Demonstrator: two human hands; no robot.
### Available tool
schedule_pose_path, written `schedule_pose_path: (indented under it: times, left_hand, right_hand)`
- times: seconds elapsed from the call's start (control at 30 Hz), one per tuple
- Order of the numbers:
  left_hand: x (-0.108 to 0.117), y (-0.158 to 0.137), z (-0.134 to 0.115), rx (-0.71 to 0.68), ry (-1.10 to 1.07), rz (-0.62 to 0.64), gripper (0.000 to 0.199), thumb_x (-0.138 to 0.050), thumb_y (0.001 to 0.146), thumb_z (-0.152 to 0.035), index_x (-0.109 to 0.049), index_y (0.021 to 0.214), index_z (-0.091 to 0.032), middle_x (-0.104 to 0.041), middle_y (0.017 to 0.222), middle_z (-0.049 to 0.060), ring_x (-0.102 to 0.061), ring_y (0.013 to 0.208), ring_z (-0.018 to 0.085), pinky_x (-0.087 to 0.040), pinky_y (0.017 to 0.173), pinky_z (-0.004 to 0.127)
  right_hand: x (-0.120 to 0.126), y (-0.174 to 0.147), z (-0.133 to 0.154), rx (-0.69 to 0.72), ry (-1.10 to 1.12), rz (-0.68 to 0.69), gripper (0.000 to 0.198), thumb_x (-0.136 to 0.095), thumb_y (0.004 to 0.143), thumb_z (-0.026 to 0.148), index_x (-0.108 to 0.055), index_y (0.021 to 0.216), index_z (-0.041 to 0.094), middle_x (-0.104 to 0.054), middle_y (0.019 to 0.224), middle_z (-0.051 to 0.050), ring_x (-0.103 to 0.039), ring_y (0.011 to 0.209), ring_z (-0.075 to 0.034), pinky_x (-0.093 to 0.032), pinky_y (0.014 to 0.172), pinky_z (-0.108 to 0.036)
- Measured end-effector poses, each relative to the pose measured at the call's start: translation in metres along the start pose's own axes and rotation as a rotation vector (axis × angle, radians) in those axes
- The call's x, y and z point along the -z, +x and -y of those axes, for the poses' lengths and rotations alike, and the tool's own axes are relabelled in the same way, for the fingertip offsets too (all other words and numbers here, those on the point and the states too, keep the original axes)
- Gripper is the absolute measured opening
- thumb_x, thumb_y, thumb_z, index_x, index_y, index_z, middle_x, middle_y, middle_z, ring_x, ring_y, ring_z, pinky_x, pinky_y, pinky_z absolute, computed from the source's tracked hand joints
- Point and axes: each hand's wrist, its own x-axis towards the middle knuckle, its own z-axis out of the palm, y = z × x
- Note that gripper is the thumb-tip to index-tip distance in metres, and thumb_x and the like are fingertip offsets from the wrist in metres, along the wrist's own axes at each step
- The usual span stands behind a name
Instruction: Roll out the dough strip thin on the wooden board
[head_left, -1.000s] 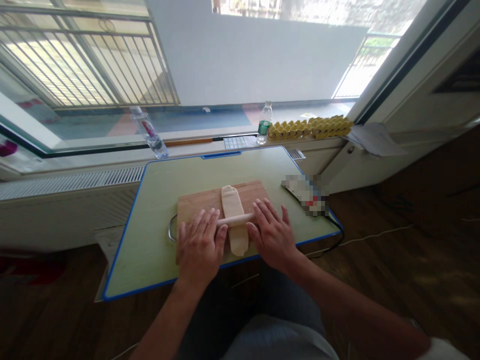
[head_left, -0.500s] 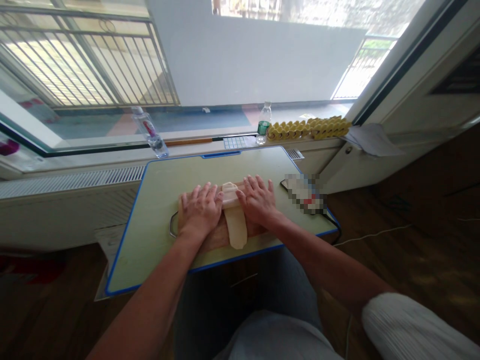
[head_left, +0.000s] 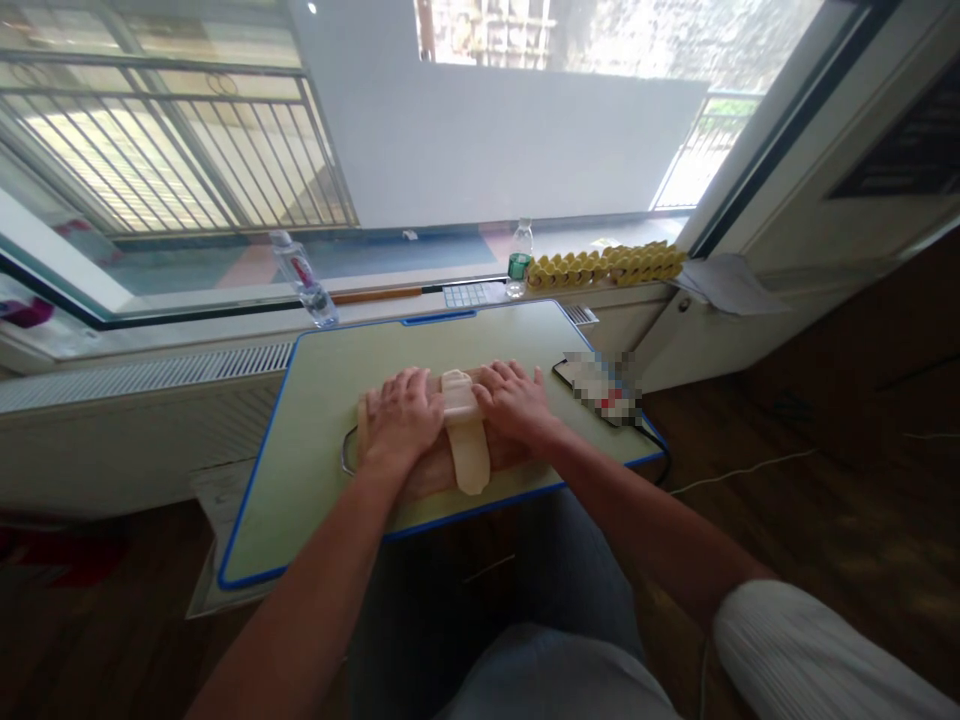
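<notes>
A long strip of pale dough lies lengthwise over a wooden board. Across the dough sits a pale rolling pin, its ends hidden beneath my hands. My left hand covers the pin's left part, fingers bent forward over it. On the right part rests my right hand, with its thumb beside the dough and its fingers curved over the pin. The far end of the dough shows just beyond the pin, and the longer near end reaches toward me.
The board lies on a small blue-edged table with a metal handle at left. A phone-like device, blurred out, lies at right with a cable. Two bottles, one clear and one green-labelled, and yellow egg trays line the windowsill.
Both hands have drawn slightly back toward me, and their fingers look more bent over the rolling pin. The camera view has shifted a little.
</notes>
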Motion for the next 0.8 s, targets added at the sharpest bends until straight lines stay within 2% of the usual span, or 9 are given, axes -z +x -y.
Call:
schedule_pose_path:
  times: [0.13,0.23,0.37,0.53,0.67,0.8]
  left_hand:
    - [-0.005,0.027,0.004,0.015,0.066,0.136,0.067,-0.031,0.104,-0.047,-0.046,0.165,-0.023,-0.041,0.174,0.012,-0.038,0.159,0.034,-0.027,0.129,0.068]
    - [-0.008,0.041,0.008,0.014,0.074,0.212,0.069,-0.026,0.105,-0.055,-0.040,0.168,-0.029,-0.035,0.178,0.009,-0.032,0.163,0.035,-0.022,0.130,0.070]
    - [-0.012,0.060,0.011,0.007,0.052,0.230,0.071,-0.022,0.105,-0.060,-0.040,0.168,-0.031,-0.033,0.179,0.009,-0.029,0.164,0.035,-0.021,0.130,0.071]
    - [-0.015,0.081,0.014,0.019,0.016,0.203,0.071,-0.024,0.104,-0.058,-0.046,0.164,-0.026,-0.038,0.176,0.011,-0.035,0.160,0.036,-0.026,0.128,0.072]
    - [-0.012,0.074,0.011,0.027,0.005,0.204,0.070,-0.023,0.105,-0.057,-0.047,0.163,-0.026,-0.039,0.176,0.011,-0.035,0.160,0.035,-0.025,0.129,0.072]
    - [-0.007,0.037,0.004,-0.024,0.054,0.166,0.068,-0.021,0.107,-0.058,-0.047,0.163,-0.030,-0.041,0.175,0.010,-0.034,0.161,0.033,-0.022,0.131,0.070]
  right_hand:
    - [-0.006,0.014,-0.001,-0.029,-0.022,0.060,0.062,-0.034,0.111,0.053,-0.047,0.165,0.027,-0.043,0.173,-0.007,-0.033,0.161,-0.036,-0.021,0.130,-0.069]
    - [-0.006,0.027,-0.004,-0.041,0.004,0.116,0.067,-0.035,0.109,0.058,-0.044,0.167,0.027,-0.041,0.174,-0.008,-0.032,0.161,-0.038,-0.022,0.129,-0.069]
    - [-0.006,0.052,-0.008,-0.058,0.034,0.141,0.072,-0.036,0.107,0.064,-0.045,0.166,0.025,-0.043,0.173,-0.010,-0.034,0.159,-0.039,-0.026,0.128,-0.067]
    - [-0.007,0.082,-0.009,-0.051,0.061,0.080,0.069,-0.040,0.105,0.060,-0.052,0.160,0.021,-0.050,0.168,-0.012,-0.041,0.154,-0.036,-0.030,0.127,-0.064]
    - [-0.005,0.080,-0.008,-0.040,0.058,0.097,0.067,-0.039,0.106,0.058,-0.051,0.161,0.021,-0.051,0.168,-0.011,-0.042,0.154,-0.036,-0.031,0.126,-0.065]
    - [-0.003,0.043,-0.006,-0.040,0.024,0.137,0.066,-0.034,0.109,0.058,-0.048,0.164,0.024,-0.047,0.171,-0.008,-0.038,0.157,-0.035,-0.030,0.128,-0.061]
